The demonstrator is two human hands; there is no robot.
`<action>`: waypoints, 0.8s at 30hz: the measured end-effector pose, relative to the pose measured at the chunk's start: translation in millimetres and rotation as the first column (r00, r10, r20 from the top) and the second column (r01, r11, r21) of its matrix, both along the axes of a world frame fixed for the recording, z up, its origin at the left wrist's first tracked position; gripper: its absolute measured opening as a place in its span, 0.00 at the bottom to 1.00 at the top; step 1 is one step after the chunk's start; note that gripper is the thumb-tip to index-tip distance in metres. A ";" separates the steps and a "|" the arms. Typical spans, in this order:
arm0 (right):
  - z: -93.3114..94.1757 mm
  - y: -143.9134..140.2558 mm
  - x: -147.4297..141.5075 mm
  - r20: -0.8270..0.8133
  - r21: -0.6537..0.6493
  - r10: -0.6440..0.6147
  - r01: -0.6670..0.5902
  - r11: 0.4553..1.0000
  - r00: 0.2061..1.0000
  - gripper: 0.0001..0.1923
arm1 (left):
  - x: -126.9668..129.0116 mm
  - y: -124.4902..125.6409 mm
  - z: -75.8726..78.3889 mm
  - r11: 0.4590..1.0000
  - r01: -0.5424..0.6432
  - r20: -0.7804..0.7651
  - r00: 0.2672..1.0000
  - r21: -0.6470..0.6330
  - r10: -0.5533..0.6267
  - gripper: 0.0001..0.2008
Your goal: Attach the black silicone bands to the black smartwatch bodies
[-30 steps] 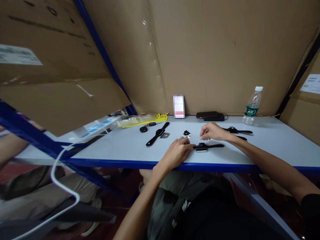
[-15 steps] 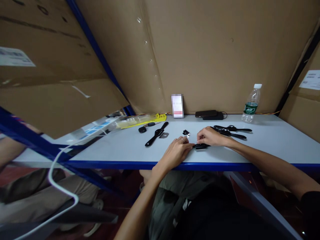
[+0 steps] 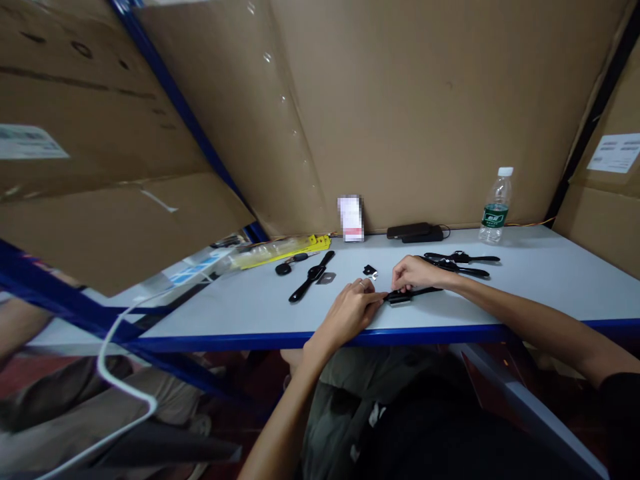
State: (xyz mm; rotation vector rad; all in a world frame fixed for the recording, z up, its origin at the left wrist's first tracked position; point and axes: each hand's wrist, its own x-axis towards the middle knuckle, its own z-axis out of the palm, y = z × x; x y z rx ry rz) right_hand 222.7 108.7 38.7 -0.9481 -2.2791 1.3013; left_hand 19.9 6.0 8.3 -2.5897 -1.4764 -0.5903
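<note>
The desk [image 3: 525, 287] carried your watch [image 3: 406, 295] close to its blue front edge, so a slip of the fingers could have knocked it over the side. Your right hand [image 3: 415, 273] had its grip closed on the watch body; your left hand [image 3: 350, 310] pinched the strap end, grip narrow.

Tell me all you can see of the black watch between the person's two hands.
The black watch lies flat on the pale table, close to its blue front edge. It has a small dark body with a light underside and a thin black strap running off to the right. The left hand touches its left end with the fingertips; the right hand rests over its top. Finer detail is too small to tell.
</note>
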 end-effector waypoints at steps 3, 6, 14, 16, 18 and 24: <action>0.2 -0.3 0.3 0.005 0.053 0.003 -0.003 0.999 1.000 0.04 | 0.2 0.1 0.1 1.000 -0.007 -0.004 1.000 -0.005 0.007 0.15; 2.7 -2.3 2.2 0.057 0.165 0.028 -0.037 0.986 0.998 0.04 | 0.9 -0.2 0.3 1.000 -0.014 -0.008 1.000 -0.006 0.014 0.15; 10.8 -3.9 8.6 0.253 0.387 -0.032 -0.071 0.919 0.967 0.06 | 5.2 -0.5 4.5 1.000 -0.023 -0.004 1.000 0.009 0.023 0.15; 12.0 -7.2 8.2 0.315 0.489 -0.069 -0.100 0.867 0.947 0.07 | 7.4 -0.7 5.4 0.999 -0.037 0.001 0.999 -0.001 0.037 0.14; 9.2 -11.5 9.0 0.385 0.592 -0.103 -0.159 0.790 0.917 0.09 | 10.0 -0.8 5.9 0.999 -0.042 0.004 0.999 -0.008 0.042 0.14; -31.4 8.9 20.9 0.448 0.765 -0.309 -0.181 0.617 0.839 0.16 | 8.9 8.7 7.7 1.000 0.007 -0.132 0.991 0.016 -0.005 0.15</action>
